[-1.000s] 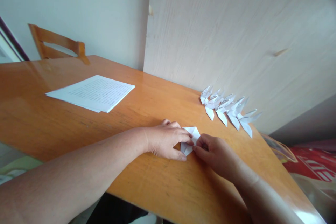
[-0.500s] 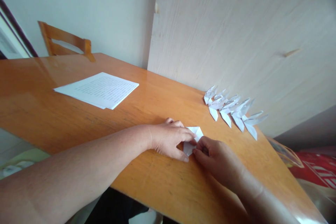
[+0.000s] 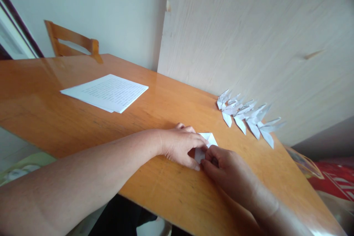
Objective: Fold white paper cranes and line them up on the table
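A small piece of folded white paper (image 3: 211, 139) lies on the wooden table, partly covered by fingers. My left hand (image 3: 181, 146) holds it down from the left, with fingertips on top and the thumb along the near edge. From the right, my right hand (image 3: 228, 164) has its thumb and curled index finger pinched at the paper's near right side. The exact crease under the fingertips is hidden.
Several folded paper cranes (image 3: 253, 120) stand in a row at the back right, near the pale wooden panel (image 3: 235, 33). A stack of printed sheets (image 3: 106, 92) lies back left on the table (image 3: 177, 103). Beyond it is a wooden chair (image 3: 73, 38). A red bag (image 3: 336, 179) is beyond the right edge.
My right thumb and fingers have shifted slightly toward the near left along the folded paper. My left hand keeps its place on it. The whole view has moved slightly.
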The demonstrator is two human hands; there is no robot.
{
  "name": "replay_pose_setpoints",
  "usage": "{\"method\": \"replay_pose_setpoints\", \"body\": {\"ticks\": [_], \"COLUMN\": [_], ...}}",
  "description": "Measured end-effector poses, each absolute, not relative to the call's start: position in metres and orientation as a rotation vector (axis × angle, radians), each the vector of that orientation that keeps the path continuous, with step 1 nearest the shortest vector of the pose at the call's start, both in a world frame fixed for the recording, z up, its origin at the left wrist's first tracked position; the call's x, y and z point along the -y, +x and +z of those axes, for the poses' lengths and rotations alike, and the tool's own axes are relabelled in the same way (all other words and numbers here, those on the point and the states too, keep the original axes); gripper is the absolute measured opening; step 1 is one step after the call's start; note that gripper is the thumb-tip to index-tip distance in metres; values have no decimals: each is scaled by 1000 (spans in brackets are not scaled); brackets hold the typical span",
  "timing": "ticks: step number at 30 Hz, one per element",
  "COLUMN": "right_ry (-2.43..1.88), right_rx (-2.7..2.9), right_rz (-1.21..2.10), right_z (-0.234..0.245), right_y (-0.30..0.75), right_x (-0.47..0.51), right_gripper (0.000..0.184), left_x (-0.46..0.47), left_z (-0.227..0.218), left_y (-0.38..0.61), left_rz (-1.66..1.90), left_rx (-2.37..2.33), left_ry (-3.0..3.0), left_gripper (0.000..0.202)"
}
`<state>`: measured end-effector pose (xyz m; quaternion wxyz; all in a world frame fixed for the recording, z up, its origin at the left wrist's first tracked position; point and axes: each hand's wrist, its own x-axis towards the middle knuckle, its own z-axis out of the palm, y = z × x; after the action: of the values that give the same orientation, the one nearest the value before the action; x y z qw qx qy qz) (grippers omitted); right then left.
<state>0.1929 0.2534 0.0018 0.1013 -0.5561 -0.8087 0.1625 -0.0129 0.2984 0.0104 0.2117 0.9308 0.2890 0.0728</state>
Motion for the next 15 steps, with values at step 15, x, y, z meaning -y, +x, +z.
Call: {"method": "replay_pose_setpoints", "body": {"ticks": [15], "right_ry": [-1599], "right_rx": [2371], "right_rz": [521], "right_z": [-3], "right_y": [197], "right_x": [-260], "right_gripper": [18], "left_x": [-298], "left_z": [13], "left_y": [-13], "left_rz": [172], "left_rx": [-793], "left_ry": [2572], "left_gripper": [62]}}
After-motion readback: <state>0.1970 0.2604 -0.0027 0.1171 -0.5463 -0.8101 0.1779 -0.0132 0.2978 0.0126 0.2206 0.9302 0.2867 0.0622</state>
